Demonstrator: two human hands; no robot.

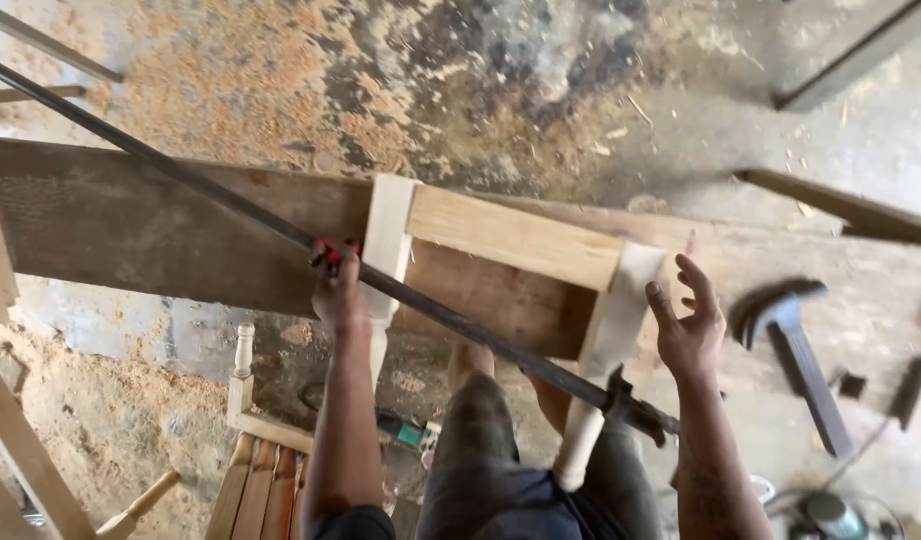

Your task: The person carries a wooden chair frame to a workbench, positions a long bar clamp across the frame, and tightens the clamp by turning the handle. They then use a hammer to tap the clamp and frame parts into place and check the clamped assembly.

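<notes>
A pale wooden frame of two turned legs joined by a flat rail [511, 235] lies across a worn brown plank bench [151, 225]. A long dark bar clamp [451, 315] runs diagonally over it from upper left to lower right. My left hand [338, 290] is shut on the clamp's red sliding jaw beside the left leg [389, 240]. My right hand [689, 320] is open, fingers spread, just right of the right leg [609, 340] and touching nothing. The clamp's black fixed jaw [631, 405] sits near that leg's lower end.
A claw hammer [791, 340] lies on the bench at right, with small dark blocks beyond it. Sawdust covers the floor. Another turned chair part and slats [256, 460] stand at lower left. Loose timber lies at the right edge.
</notes>
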